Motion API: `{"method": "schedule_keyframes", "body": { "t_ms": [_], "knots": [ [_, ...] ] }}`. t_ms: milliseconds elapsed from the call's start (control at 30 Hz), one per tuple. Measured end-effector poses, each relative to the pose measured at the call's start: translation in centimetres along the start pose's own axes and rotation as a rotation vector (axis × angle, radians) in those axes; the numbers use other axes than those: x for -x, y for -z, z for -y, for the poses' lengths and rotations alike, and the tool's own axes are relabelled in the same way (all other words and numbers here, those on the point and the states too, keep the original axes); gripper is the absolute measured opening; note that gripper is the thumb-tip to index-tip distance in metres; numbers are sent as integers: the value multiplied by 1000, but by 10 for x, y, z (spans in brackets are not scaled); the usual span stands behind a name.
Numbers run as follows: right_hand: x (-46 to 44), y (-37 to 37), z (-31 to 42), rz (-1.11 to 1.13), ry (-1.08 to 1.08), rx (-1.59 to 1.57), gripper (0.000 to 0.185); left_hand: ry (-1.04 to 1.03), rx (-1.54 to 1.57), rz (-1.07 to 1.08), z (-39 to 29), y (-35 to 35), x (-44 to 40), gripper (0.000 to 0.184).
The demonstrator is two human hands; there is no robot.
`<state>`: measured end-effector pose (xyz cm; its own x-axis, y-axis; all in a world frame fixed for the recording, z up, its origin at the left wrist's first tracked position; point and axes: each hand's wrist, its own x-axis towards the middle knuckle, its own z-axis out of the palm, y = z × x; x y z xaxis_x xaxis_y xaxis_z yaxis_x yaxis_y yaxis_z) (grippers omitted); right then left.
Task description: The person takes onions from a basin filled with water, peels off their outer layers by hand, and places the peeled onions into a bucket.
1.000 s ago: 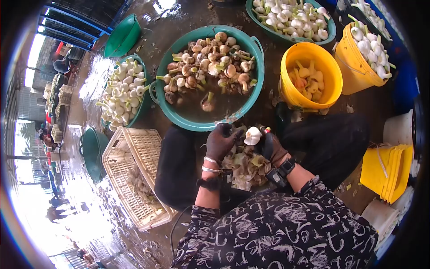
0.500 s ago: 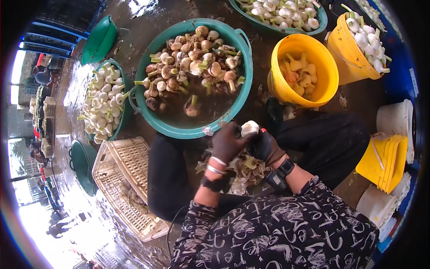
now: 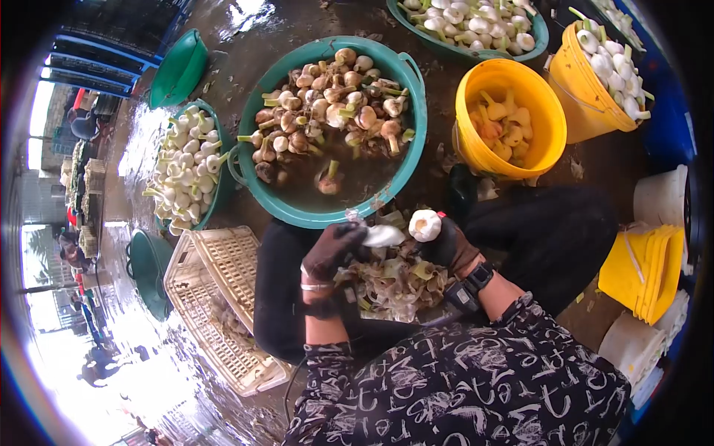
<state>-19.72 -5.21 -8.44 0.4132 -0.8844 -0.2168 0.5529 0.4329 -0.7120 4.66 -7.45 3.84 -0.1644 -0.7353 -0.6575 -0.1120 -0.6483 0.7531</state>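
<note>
My right hand [image 3: 448, 245], in a dark glove, is closed around a white garlic bulb [image 3: 425, 225]. A small red spot shows at its fingertip. To the left, my gloved left hand [image 3: 336, 248] pinches a smooth white piece of garlic skin [image 3: 383, 236], smeared by motion; its exact shape is unclear. The hands are apart, with a heap of papery peelings [image 3: 405, 286] between my legs below them. Just beyond is a large green tub [image 3: 294, 215] holding brownish unpeeled garlic bulbs [image 3: 327, 111] in murky water.
A yellow bucket [image 3: 554, 145] with several bulbs stands right of the tub; another yellow bucket [image 3: 580, 111] is heaped with white garlic. Green basins of white bulbs [image 3: 186, 167] sit left and at the top. A cream plastic crate [image 3: 216, 297] lies left of my leg, stacked yellow containers [image 3: 643, 271] right.
My hands have moved apart. My left hand has shifted left and down with the white skin, while the bulb in my right hand shows more fully. The view has shifted slightly.
</note>
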Motion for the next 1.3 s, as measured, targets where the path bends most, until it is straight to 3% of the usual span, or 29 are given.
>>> {"method": "schedule_keyframes", "body": {
  "t_ms": [33,67,133,167,200,233,300,367,400,467,500,567,600,667,700,733,800,833,900,933,1000,1167,1233,1300],
  "knots": [
    [-4,6,-5,19,-317,-783,36,-122,-259,123,17,23,-33,35],
    [-6,-2,1,27,-321,-779,36,-179,-788,-46,11,39,-44,56],
    [-4,-21,21,-219,-372,-315,46,-15,-1053,-542,9,50,-80,81],
    [-10,-9,1,-185,-351,-547,46,-35,-1054,-539,20,60,-101,81],
    [-13,11,-21,-101,-312,-560,46,-171,-1001,-592,36,74,-129,86],
    [-10,9,-22,-186,-315,-438,44,-316,-939,-636,53,90,-165,91],
    [-6,16,-31,-285,-304,-152,39,-215,-754,-363,85,115,-224,89],
    [-13,39,-55,-302,-226,177,33,-269,-529,-304,77,98,-218,66],
    [-17,46,-61,-323,-156,351,30,-283,-526,-296,67,85,-208,66],
    [-12,8,-17,-524,-303,88,22,52,196,-10,57,67,-187,45],
    [-6,-14,18,-446,-366,189,23,50,197,-14,55,58,-174,45],
    [-20,10,12,-490,-112,-176,21,-687,-232,15,60,48,-147,42],
    [-15,-11,51,-389,3,-304,29,-967,-655,-76,60,47,-140,40],
    [-7,-58,134,-140,190,-589,48,-358,286,52,19,3,-76,41],
    [-9,-49,149,-90,134,-485,53,-308,277,37,4,-10,-57,43],
    [-8,-60,150,-264,157,-208,45,-256,264,29,-1,-18,-45,44],
    [-4,-53,117,-337,311,749,37,-446,7,0,-4,-39,-24,48],
    [-5,-49,97,-331,311,748,37,-528,-165,-40,-7,-48,-14,51],
    [-2,-59,70,-315,359,1113,33,-721,-606,-175,-8,-58,2,60],
    [2,-58,64,-302,350,1103,33,-775,-678,-229,-6,-62,9,59],
    [10,-77,81,-241,55,1020,33,-727,-812,-291,-9,-67,26,59],
    [16,-75,71,-169,15,715,37,-668,-716,-215,7,-58,26,56],
    [18,-73,66,-274,-80,465,38,-622,-622,-170,17,-56,20,54],
    [14,-55,45,-240,-61,554,33,-657,-515,-184,22,-60,20,51]
  ]
}}
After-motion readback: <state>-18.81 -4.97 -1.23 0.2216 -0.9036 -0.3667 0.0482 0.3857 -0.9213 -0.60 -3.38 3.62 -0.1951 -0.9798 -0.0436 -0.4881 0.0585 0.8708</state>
